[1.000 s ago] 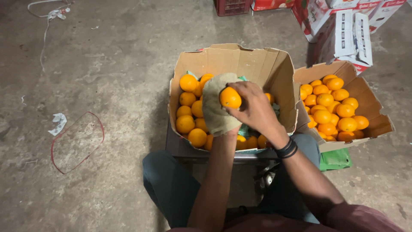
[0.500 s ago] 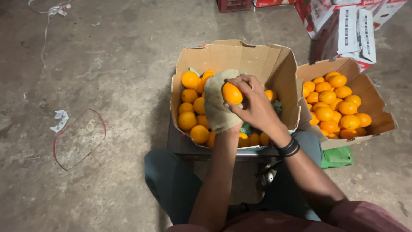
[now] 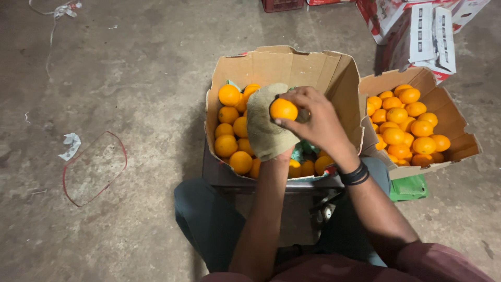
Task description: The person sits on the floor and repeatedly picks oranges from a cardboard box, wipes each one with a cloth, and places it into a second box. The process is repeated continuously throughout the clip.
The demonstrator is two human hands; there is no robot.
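1. Right hand (image 3: 318, 122) curled over the top and far side of a single orange (image 3: 283, 109); fingertips (image 3: 284, 123) pressed on the fruit's lower and right edges, thumb side hidden behind it.
2. Orange clamped between those right fingers and a tan cloth (image 3: 266, 128), held just above the open cardboard box (image 3: 284, 65).
3. Left hand (image 3: 271, 149) almost wholly wrapped in the cloth, cupped against the left side of the orange; fingers hidden under the fabric, closed around the cloth as far as can be told.
4. Black band (image 3: 356, 174) around the right wrist, near the box's right wall.
5. Inside the box: loose oranges (image 3: 229, 128) piled along its left side and front edge, with scraps of green paper (image 3: 302, 152) showing among them below the hands.
6. Touching the box's right wall: a second, smaller cardboard box (image 3: 449, 109) with flaps spread open, filled with more oranges (image 3: 404, 128) packed close together.
7. Under the front right corner of that smaller box: a green flat item (image 3: 409, 188) on the floor.
8. Behind the box, at the upper right: white and red printed cartons (image 3: 428, 34).
9. Well to the left of the box, on the concrete floor (image 3: 130, 78): a loop of red strap (image 3: 95, 168) and a crumpled white scrap (image 3: 70, 145).
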